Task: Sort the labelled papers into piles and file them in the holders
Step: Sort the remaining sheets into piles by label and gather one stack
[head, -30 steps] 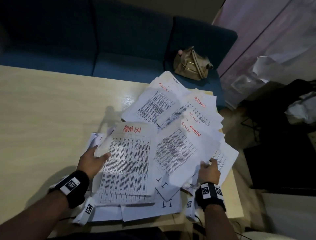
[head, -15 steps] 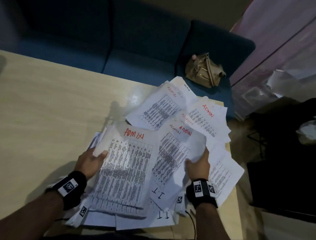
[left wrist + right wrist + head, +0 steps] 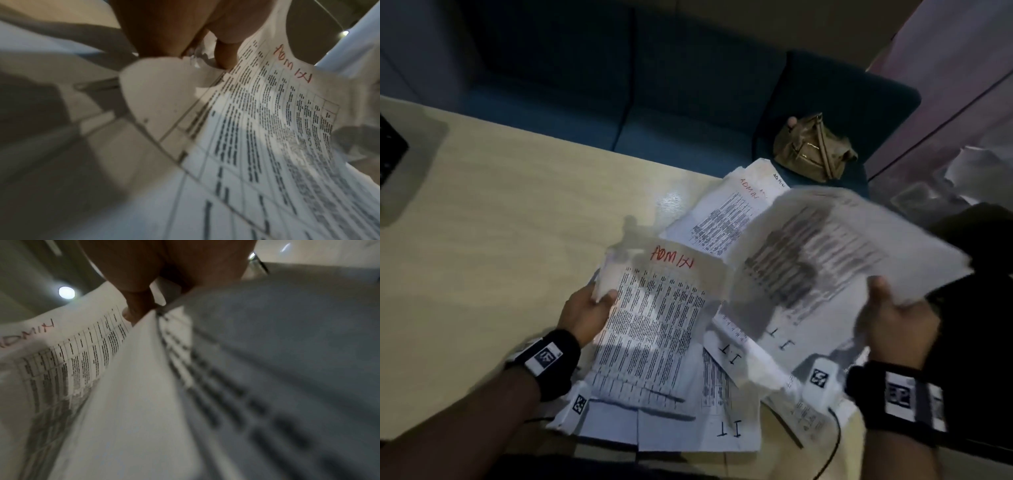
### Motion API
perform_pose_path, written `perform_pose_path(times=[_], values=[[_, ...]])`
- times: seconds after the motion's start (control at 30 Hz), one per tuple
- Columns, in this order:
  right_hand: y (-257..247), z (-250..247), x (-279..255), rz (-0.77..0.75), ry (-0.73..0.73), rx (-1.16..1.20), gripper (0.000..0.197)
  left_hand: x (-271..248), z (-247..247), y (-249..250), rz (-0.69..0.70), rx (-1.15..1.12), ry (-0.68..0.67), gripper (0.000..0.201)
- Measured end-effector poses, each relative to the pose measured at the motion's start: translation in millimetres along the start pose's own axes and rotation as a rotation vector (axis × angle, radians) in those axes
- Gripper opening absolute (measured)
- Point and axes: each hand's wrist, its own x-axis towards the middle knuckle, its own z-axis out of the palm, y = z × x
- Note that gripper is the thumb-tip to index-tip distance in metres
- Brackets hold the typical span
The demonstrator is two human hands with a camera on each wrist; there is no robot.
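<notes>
My left hand (image 3: 590,308) grips the left edge of a stack of printed sheets marked ADMIN in red (image 3: 654,315); in the left wrist view its thumb (image 3: 225,52) presses on the top ADMIN sheet (image 3: 277,113). My right hand (image 3: 893,318) holds a blurred bunch of printed sheets (image 3: 835,246) lifted above the table; in the right wrist view its thumb (image 3: 137,308) pinches this bunch (image 3: 246,369). Sheets marked IT (image 3: 729,428) lie underneath near the front edge. More ADMIN sheets (image 3: 726,212) lie further back on the wooden table (image 3: 517,240).
A dark blue sofa (image 3: 654,102) stands behind the table with a tan handbag (image 3: 813,150) on its seat. A dark keyboard-like object (image 3: 390,154) shows at the left edge. Crumpled papers (image 3: 979,171) and dark objects sit to the right, past the table edge.
My right hand has lifted its bunch of sheets up and to the right, off the spread. My left hand keeps hold of the ADMIN stack. The head view has shifted left.
</notes>
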Motion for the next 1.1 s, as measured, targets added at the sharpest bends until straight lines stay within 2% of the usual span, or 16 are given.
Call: perform_pose_path(times=[0.1,0.17,0.23,0.3,0.4,0.47,0.57,0.67,0.7,0.8,0.87,0.93,0.97,1.03,1.1], values=[[-7,-14,4,-0.038,-0.003,0.046,0.039,4,-8,-7,-0.014,-0.06,0.053,0.03],[1,-6,3,0.005,-0.076,0.015,0.044,4,-11,-8,-0.027,-0.08,0.057,0.032],[14,19,-4,0.058,-0.201,-0.03,0.051,0,-10,-5,-0.021,-0.085,0.023,0.031],[26,52,-21,0.087,-0.344,-0.113,0.071,-3,-5,-7,-0.011,-0.067,0.005,0.027],[51,95,-45,0.116,-0.402,-0.095,0.085,-7,-3,-5,-0.006,-0.013,0.025,0.035],[61,117,-56,0.181,-0.431,-0.06,0.078,-8,-4,-2,0.003,-0.01,-0.012,0.034],[63,141,-69,0.187,-0.563,-0.12,0.072,-10,-5,-7,0.054,-0.017,-0.185,0.027],[62,157,-76,0.231,-0.6,-0.116,0.057,-3,-8,-22,0.006,-0.055,-0.347,0.033],[62,162,-77,0.247,-0.605,-0.116,0.052,-2,-10,-22,0.039,-0.121,-0.383,0.031],[57,172,-85,0.255,-0.645,-0.123,0.042,-20,-17,8,0.005,-0.37,-0.37,0.031],[55,175,-92,0.191,-0.69,-0.131,0.035,-27,-17,15,0.058,-0.364,-0.4,0.029],[51,176,-97,0.098,-0.769,-0.171,0.028,-21,-17,18,0.102,-0.237,-0.315,0.059],[49,176,-97,0.068,-0.802,-0.17,0.028,-16,-16,17,0.123,-0.152,-0.273,0.066],[46,175,-92,0.067,-0.757,-0.084,0.052,-5,-14,14,0.149,-0.055,-0.243,0.063],[36,176,-82,-0.013,-0.519,-0.072,0.077,-4,-11,13,0.172,-0.007,-0.323,0.061]])
